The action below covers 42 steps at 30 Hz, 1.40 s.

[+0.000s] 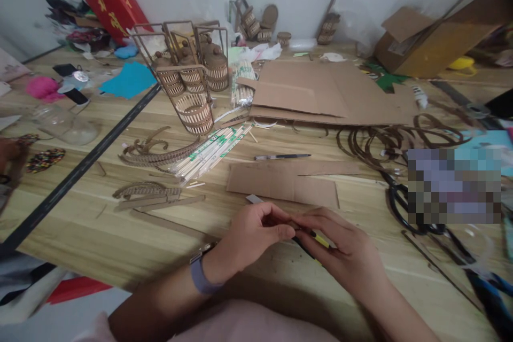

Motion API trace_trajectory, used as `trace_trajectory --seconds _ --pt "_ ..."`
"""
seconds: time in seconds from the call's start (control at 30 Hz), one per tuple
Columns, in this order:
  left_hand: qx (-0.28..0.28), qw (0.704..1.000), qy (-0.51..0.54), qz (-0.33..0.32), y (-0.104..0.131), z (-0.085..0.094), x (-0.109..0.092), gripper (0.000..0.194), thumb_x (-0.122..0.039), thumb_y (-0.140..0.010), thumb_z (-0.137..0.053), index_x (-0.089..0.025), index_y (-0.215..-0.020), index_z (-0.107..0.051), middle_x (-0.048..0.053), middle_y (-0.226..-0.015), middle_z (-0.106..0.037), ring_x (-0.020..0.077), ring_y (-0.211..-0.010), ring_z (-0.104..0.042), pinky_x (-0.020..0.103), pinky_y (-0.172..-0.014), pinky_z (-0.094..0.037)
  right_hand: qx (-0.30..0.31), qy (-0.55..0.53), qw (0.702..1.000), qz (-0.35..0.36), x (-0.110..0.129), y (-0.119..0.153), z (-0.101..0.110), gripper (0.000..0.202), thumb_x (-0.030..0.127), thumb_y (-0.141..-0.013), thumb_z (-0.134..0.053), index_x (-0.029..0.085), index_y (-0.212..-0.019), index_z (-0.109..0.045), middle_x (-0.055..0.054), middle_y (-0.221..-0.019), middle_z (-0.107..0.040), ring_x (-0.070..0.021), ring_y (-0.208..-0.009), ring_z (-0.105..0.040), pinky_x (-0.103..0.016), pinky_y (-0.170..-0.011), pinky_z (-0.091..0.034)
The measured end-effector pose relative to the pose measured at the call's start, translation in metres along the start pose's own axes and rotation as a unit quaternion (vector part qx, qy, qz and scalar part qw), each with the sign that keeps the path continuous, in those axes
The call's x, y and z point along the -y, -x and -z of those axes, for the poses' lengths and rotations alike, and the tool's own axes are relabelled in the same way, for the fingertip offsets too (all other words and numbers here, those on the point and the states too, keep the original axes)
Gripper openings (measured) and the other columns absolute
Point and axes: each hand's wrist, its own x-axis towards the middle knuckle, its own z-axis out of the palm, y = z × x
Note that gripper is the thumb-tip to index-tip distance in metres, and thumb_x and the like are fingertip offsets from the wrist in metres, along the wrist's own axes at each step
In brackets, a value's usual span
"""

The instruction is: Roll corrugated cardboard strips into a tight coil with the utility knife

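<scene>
My left hand [254,232], with a watch on the wrist, is closed, thumb and fingers pinching a small brown piece [295,225] near the table's front edge. Against the same piece, the fingers of my right hand [340,243] are pressed together, with a yellow-and-black tool [320,240] beneath them. A grey blade-like tip [253,199] shows beyond my left hand. Just behind the hands lie a cut cardboard piece [280,184] and a black pen [282,157]. Most of the brown piece is hidden by my fingers.
Wrapped sticks [212,152], curved cardboard strips [160,155] and small handled baskets [194,112] stand or lie to the left. Large cardboard sheets [312,88] lie behind. Coiled brown strips [360,141] and black-handled scissors [401,208] are at the right. Part of another person's arm [10,157] shows far left.
</scene>
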Motion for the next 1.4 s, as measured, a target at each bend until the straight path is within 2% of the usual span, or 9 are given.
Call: trace_trajectory --seconds 0.13,0.33,0.47,0.53,0.7,0.87,1.17,1.27,1.4 --pt "0.031 0.998 -0.045 0.021 -0.001 0.007 -0.005 0.027 -0.032 -0.071 -0.077 -0.014 -0.09 -0.071 0.004 -0.085 -0.072 0.0187 -0.079 -0.063 0.029 -0.071 -0.045 0.012 0.016 1.0 0.018 0.002 -0.003 0.001 0.016 0.012 -0.086 -0.058 0.022 -0.095 -0.066 -0.002 -0.077 -0.068 -0.0127 -0.065 -0.067 -0.021 -0.056 -0.055" --pt "0.08 0.99 -0.115 0.002 -0.002 0.017 -0.015 0.025 -0.031 -0.077 -0.072 -0.016 -0.097 -0.075 0.005 -0.091 -0.076 0.0207 -0.085 -0.066 0.029 -0.075 -0.048 0.032 0.022 0.998 0.039 0.003 -0.002 0.003 0.013 0.011 -0.087 -0.056 0.021 -0.091 -0.064 -0.002 -0.076 -0.065 -0.0112 -0.062 -0.064 -0.019 -0.053 -0.051" --pt "0.153 0.985 -0.082 -0.019 -0.003 0.018 -0.017 0.023 -0.031 -0.079 -0.071 -0.017 -0.096 -0.076 0.003 -0.095 -0.076 0.0204 -0.09 -0.066 0.028 -0.081 -0.048 0.038 -0.016 0.999 0.028 0.006 -0.002 0.005 0.014 0.011 -0.084 -0.059 0.022 -0.088 -0.065 -0.001 -0.074 -0.064 -0.011 -0.062 -0.063 -0.019 -0.052 -0.05" --pt "0.169 0.984 -0.057 -0.023 -0.003 0.017 -0.016 0.021 -0.032 -0.08 -0.07 -0.017 -0.093 -0.076 0.003 -0.092 -0.075 0.0195 -0.089 -0.064 0.028 -0.081 -0.047 0.037 -0.044 0.998 0.027 0.007 -0.002 0.006 0.015 0.01 -0.082 -0.06 0.023 -0.088 -0.065 0.0 -0.073 -0.063 -0.0101 -0.059 -0.06 -0.02 -0.052 -0.049" --pt "0.172 0.985 -0.013 -0.024 -0.001 0.014 -0.013 0.023 -0.036 -0.079 -0.071 -0.016 -0.09 -0.075 0.003 -0.087 -0.07 0.0169 -0.081 -0.06 0.027 -0.075 -0.045 0.025 -0.075 0.996 0.03 0.005 -0.004 0.005 0.019 0.008 -0.079 -0.062 0.024 -0.09 -0.066 0.002 -0.069 -0.06 -0.0094 -0.056 -0.057 -0.019 -0.049 -0.048" --pt "0.153 0.987 -0.039 -0.042 0.002 0.013 -0.014 0.022 -0.034 -0.081 -0.069 -0.014 -0.089 -0.072 0.002 -0.079 -0.066 0.0142 -0.072 -0.054 0.025 -0.065 -0.04 0.008 -0.068 0.997 0.045 0.005 -0.005 0.005 0.02 0.008 -0.08 -0.064 0.024 -0.091 -0.067 0.002 -0.07 -0.06 -0.0112 -0.061 -0.06 -0.02 -0.052 -0.051" --pt "0.075 0.991 -0.101 -0.043 0.003 0.009 -0.013 0.026 -0.039 -0.081 -0.068 -0.014 -0.082 -0.065 -0.001 -0.072 -0.059 0.012 -0.066 -0.048 0.023 -0.058 -0.034 -0.011 0.025 0.995 0.094 -0.001 -0.001 0.0 0.019 0.017 -0.088 -0.063 0.022 -0.106 -0.067 -0.005 -0.084 -0.066 -0.0156 -0.074 -0.065 -0.025 -0.06 -0.056" --pt "0.079 0.991 -0.101 -0.036 0.003 0.009 -0.013 0.031 -0.044 -0.08 -0.07 -0.014 -0.078 -0.064 -0.002 -0.069 -0.058 0.0117 -0.064 -0.047 0.023 -0.056 -0.033 -0.009 0.028 0.995 0.095 -0.001 -0.001 0.002 0.015 0.018 -0.089 -0.063 0.022 -0.101 -0.069 -0.003 -0.08 -0.066 -0.0152 -0.072 -0.066 -0.024 -0.06 -0.056" --pt "0.125 0.99 -0.057 -0.028 0.002 0.011 -0.014 0.031 -0.044 -0.078 -0.073 -0.014 -0.081 -0.068 -0.001 -0.072 -0.061 0.0126 -0.067 -0.051 0.024 -0.06 -0.036 0.005 -0.019 0.998 0.067 0.005 -0.003 0.008 0.011 0.016 -0.087 -0.065 0.024 -0.094 -0.07 -0.002 -0.076 -0.066 -0.0139 -0.068 -0.065 -0.022 -0.056 -0.055"
